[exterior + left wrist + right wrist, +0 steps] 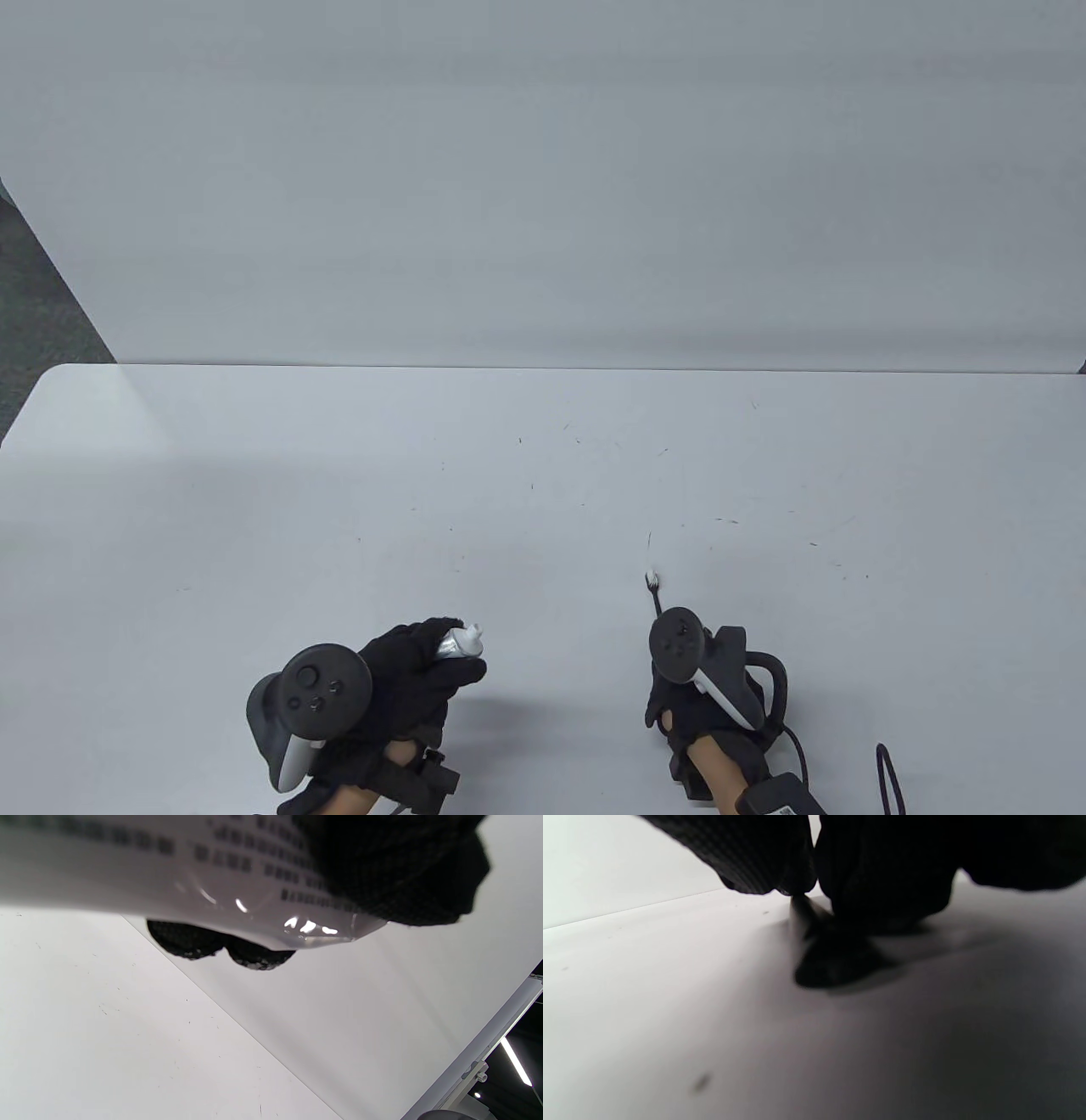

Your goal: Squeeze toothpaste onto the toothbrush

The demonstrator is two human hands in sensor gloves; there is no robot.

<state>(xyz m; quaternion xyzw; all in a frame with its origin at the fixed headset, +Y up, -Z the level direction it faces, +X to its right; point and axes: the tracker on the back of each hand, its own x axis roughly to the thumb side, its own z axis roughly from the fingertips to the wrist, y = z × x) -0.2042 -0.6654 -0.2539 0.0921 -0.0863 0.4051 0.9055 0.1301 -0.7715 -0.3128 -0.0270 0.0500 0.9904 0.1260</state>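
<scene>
Lower frame of the table view: left hand [407,679] grips the toothpaste tube [458,643], nozzle toward frame right. Right hand [696,696] holds the toothbrush [655,592] low over the bench [254,509], its fingers hidden. Judged step: pre-squeeze; next, bring nozzle to bristles. Tube print is unreadable.

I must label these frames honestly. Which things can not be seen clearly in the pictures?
- Toothbrush handle: table view, hidden under the right hand and its tracker; only the head shows.
- Right hand's hold on the toothbrush: right wrist view, dark and blurred.
- Toothpaste tube body: table view, covered by the left hand.
- Tube print: left wrist view, too blurred to read.
</scene>
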